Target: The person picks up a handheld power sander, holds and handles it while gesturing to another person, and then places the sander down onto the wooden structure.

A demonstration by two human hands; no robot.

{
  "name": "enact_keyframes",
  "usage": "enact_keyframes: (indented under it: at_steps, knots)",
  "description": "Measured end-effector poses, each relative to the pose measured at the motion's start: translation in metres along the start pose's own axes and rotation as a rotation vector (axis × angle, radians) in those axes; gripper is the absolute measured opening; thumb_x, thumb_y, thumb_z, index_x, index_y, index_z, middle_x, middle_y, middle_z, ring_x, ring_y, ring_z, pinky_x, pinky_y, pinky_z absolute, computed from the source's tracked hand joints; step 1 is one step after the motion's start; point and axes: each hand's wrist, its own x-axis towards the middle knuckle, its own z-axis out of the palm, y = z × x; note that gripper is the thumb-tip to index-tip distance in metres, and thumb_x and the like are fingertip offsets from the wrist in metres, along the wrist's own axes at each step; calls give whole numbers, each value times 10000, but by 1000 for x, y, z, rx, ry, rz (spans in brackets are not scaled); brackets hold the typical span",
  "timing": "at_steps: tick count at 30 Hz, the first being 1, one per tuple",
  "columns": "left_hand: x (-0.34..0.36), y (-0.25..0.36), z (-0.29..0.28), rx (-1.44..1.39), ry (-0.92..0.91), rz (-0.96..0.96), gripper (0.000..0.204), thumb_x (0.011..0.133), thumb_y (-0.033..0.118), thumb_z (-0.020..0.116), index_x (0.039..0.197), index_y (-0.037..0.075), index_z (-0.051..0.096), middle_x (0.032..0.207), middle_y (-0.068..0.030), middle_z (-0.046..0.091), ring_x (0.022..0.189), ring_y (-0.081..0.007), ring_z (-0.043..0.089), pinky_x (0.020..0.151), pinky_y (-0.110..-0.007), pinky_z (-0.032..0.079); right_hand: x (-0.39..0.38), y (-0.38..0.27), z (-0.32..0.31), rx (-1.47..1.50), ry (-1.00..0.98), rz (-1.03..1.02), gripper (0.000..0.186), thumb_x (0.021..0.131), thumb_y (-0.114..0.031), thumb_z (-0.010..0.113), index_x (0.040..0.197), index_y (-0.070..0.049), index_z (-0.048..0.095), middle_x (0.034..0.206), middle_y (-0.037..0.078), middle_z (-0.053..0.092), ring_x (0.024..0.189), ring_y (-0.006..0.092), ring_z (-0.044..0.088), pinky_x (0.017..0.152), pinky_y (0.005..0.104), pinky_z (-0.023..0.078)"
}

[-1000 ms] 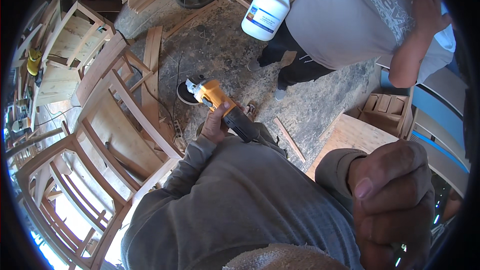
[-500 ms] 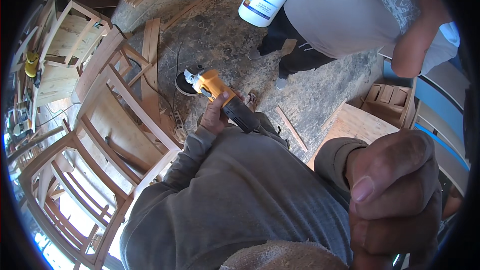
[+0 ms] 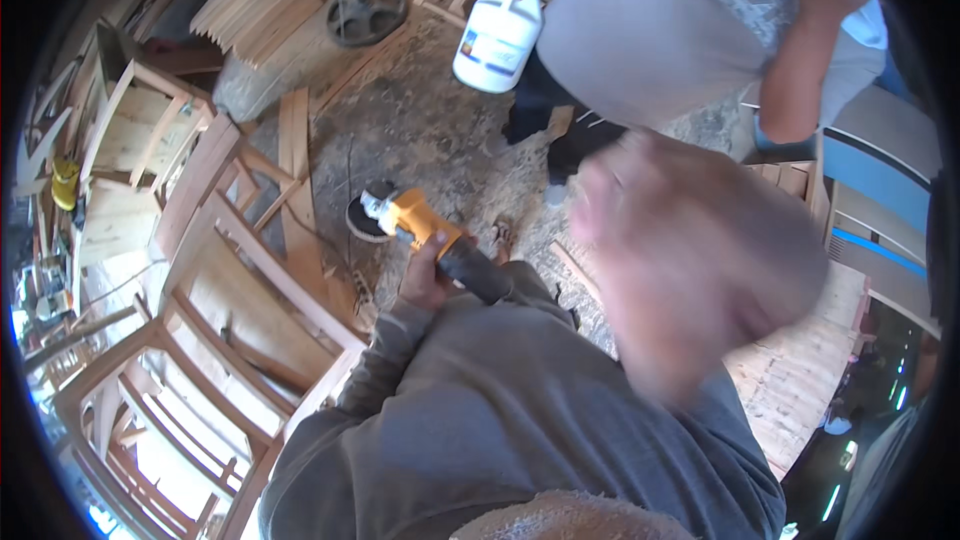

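Note:
My left hand (image 3: 425, 278) is closed around the body of a yellow and black angle grinder (image 3: 413, 215), which I hold in front of my waist. Its round disc (image 3: 367, 223) points away from me to the left, over the floor. My right hand (image 3: 700, 255) is raised close to the camera on the right. Motion smears its fingers, so whether it holds anything does not show.
On the left stand wooden chair frames (image 3: 240, 360). Facing me, a person in a grey shirt (image 3: 640, 35) carries a white jug (image 3: 497, 38). Stacked wood pieces (image 3: 250, 5) and a wheel-like metal base (image 3: 367, 15) lie farther back. A plywood panel (image 3: 800, 370) is at right.
My right hand has swung up and left across the view, blurring. The left hand keeps its grip on the grinder. The other person with the jug appears lower and further left.

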Motion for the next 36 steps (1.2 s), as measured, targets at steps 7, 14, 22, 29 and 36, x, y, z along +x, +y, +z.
enact_keyframes:
  at_steps: [7, 14, 22, 29, 36]
  knots:
    - [-8, -5, 1, 57, -23, 74, 468, 893, 339, 727, 1217, 34, 581, 1098, -142, 675, 1039, -269, 657, 971, -423, 504, 139, 14, 29, -14, -106, 110, 785, 821, -119, 775, 1508, 21, 419, 741, 91, 674, 539, 116, 535, 485, 235, 412]
    - [-12, -7, 5, -2, 66, -7, 466, 891, 242, 724, 1256, 18, 540, 1090, -147, 683, 1051, -307, 684, 935, -417, 546, 167, 77, 64, 108, -137, 151, 937, 790, -142, 815, 1541, 61, 293, 662, 119, 618, 461, 149, 499, 447, 269, 397]
    - [-7, -3, 5, 23, 36, 38, 473, 891, 246, 723, 1262, 28, 528, 1084, -148, 684, 1056, -305, 684, 941, -417, 541, 204, 73, 51, 84, -155, 142, 1009, 741, -232, 828, 1520, 106, 284, 903, 203, 674, 599, 254, 626, 576, 360, 497]
    - [-8, -2, 7, 19, 49, 60, 477, 893, 249, 720, 1266, 29, 520, 1083, -147, 683, 1056, -301, 684, 940, -416, 538, 217, 53, 37, 133, -253, 237, 955, 758, -185, 794, 1539, 58, 301, 771, 150, 651, 490, 183, 557, 476, 309, 439]
    - [-3, -4, 4, 9, 52, 52, 476, 904, 259, 706, 1274, 22, 523, 1088, -148, 682, 1048, -296, 685, 930, -408, 541, 216, -2, 25, 205, -547, -18, 770, 784, -136, 789, 1490, -87, 485, 636, 48, 598, 472, 120, 477, 461, 259, 353]
